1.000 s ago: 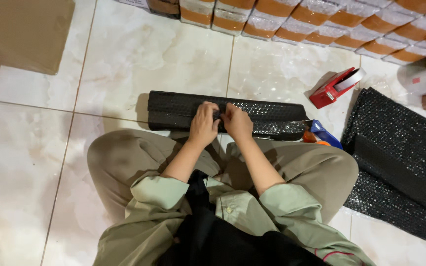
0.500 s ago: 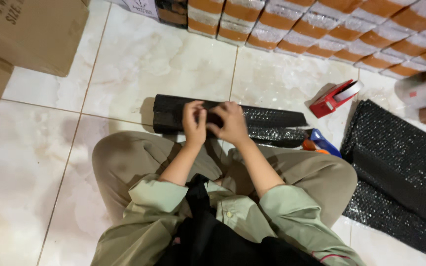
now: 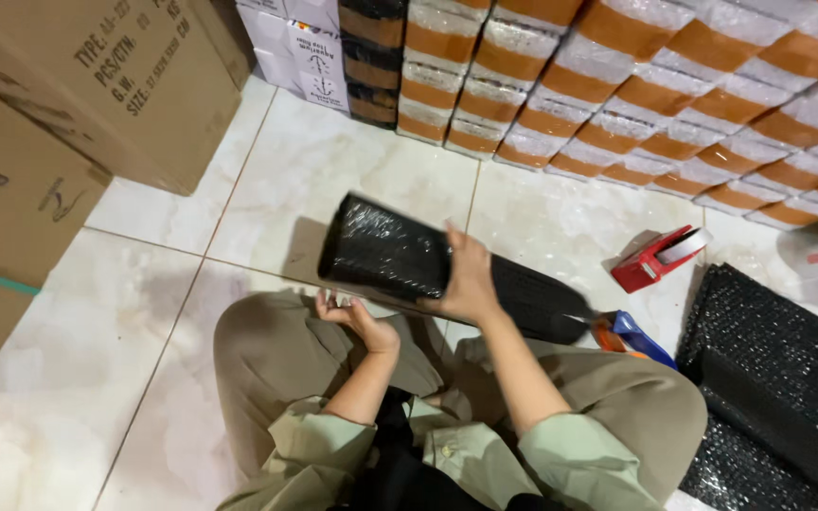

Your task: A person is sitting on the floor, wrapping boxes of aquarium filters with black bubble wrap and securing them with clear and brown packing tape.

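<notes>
Your right hand (image 3: 471,279) is clamped on the black bubble-wrapped parcel (image 3: 385,254), tipped up off the floor tiles (image 3: 333,161) in front of your knees. Your left hand (image 3: 357,317) sits just under its near edge, fingers loosely curled, gripping nothing. The parcel's left end looks fully wrapped, but the right end trails loose wrap, so I'd say sealing is left. The red tape dispenser (image 3: 660,257) sits near on the right, untouched.

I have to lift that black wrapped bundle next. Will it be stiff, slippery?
The bundle likely stays fairly stiff: it holds a boxy shape. Its glossy bubble wrap may be slippery. The right hand grips it alone, so it is probably light.
</notes>
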